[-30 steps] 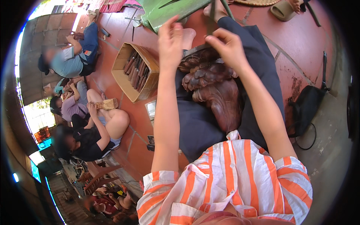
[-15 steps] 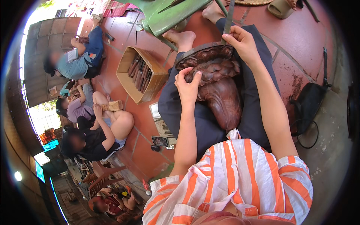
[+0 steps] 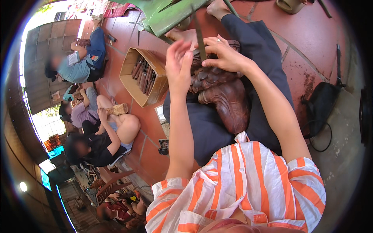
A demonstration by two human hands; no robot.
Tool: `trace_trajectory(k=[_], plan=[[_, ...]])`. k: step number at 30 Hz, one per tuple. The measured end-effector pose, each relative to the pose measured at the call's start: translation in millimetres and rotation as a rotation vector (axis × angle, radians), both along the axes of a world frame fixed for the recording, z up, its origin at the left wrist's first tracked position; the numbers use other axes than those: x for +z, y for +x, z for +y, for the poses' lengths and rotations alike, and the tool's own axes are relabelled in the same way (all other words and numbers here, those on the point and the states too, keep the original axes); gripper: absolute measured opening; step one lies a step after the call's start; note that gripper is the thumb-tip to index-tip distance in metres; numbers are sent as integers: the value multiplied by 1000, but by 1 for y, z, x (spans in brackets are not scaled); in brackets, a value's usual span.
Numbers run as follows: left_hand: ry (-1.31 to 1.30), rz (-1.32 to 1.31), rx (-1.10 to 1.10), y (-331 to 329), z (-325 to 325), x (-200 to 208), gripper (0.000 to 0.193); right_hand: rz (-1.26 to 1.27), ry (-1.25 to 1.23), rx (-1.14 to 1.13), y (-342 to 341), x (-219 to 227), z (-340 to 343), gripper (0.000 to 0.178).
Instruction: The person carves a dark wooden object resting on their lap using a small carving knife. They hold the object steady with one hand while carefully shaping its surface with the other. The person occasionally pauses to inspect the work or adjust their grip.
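A dark reddish-brown wood carving (image 3: 227, 101) lies across my lap between my thighs, its smooth rounded end toward my belly and its ruffled, layered part farther off. My right hand (image 3: 221, 52), a ring on one finger, is over the far part and pinches a narrow flat metal strip (image 3: 199, 37) that points up and away. Just left of the strip, my left hand (image 3: 179, 66) is raised beside the carving with its fingers apart and slightly blurred. Whether it touches the carving is hidden. The carving's far edge is partly covered by my hands.
A green bench-like stand (image 3: 171, 17) with a dark tool on it stands beyond my feet. To the left is a cardboard box (image 3: 157, 83) of wooden-handled tools. A phone (image 3: 163, 144) lies near my left thigh, a black bag (image 3: 320, 105) at right. Several people sit working at left.
My right hand has moved left across the carving's far part with the metal strip. My left hand has lifted off the carving's ruffled part and moved farther away from me, its fingers spreading.
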State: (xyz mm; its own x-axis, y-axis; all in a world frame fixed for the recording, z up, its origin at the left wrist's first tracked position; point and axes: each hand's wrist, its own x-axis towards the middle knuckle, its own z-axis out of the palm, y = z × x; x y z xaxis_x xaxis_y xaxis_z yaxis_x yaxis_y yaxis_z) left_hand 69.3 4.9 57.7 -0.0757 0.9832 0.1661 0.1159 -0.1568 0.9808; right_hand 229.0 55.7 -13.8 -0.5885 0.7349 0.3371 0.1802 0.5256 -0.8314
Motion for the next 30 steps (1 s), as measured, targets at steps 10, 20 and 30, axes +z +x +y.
trace_trajectory(k=[10,20,30], plan=[[-226,-268,-240,28,74,-23,32,-121,-1,-78,-5,-16,0,32],[-143,-177,9,34,83,-32,45,-22,18,-229,-18,-28,-7,31],[-159,-99,28,29,79,-30,46,1,-15,-196,-15,-19,-10,33]])
